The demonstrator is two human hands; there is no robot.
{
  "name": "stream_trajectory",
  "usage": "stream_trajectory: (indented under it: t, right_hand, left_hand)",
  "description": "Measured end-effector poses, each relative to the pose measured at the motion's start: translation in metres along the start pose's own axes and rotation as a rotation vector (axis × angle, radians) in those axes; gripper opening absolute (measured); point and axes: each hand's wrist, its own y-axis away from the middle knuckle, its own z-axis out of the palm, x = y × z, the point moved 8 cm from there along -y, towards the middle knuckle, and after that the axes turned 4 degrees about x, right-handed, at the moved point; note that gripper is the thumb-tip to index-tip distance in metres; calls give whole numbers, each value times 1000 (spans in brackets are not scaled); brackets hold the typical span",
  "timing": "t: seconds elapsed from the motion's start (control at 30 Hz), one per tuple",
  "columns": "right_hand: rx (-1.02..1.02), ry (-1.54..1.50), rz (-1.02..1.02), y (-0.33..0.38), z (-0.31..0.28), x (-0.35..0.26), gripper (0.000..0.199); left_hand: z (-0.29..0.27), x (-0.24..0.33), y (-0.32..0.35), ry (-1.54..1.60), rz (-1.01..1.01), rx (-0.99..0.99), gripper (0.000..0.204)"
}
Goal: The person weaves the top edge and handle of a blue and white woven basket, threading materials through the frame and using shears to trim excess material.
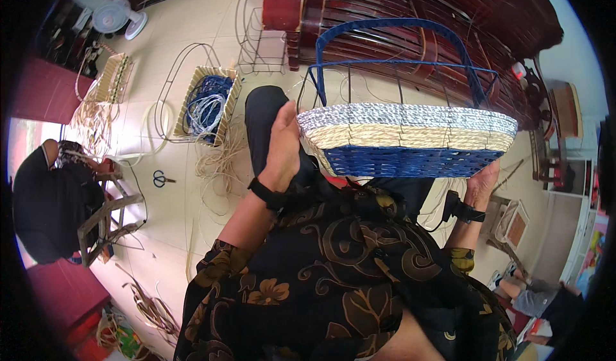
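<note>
I hold up a woven basket (404, 140) in front of me, with bands of silver, cream and blue weave, a bare wire upper frame and a blue wrapped handle. My left hand (282, 146) grips its left end, palm against the side. At the lower right corner my right hand (482, 184) supports the basket from beneath. Both wrists wear black bands. My dark trousers and patterned top fill the lower middle.
On the tiled floor lie black scissors (163, 179), loose cream strands, and a half-woven basket (208, 104) holding blue and white cord. Another person (51, 201) sits at the left by a wooden stool (109, 217). A dark wooden bench (417, 27) stands behind, a fan (119, 16) far left.
</note>
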Motion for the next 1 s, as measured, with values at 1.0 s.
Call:
stream_trajectory:
  t: [1.0]
  right_hand:
    - [53, -684, 479, 43, 94, 178, 48]
  left_hand:
    - [115, 160, 131, -772, 1248, -541, 25]
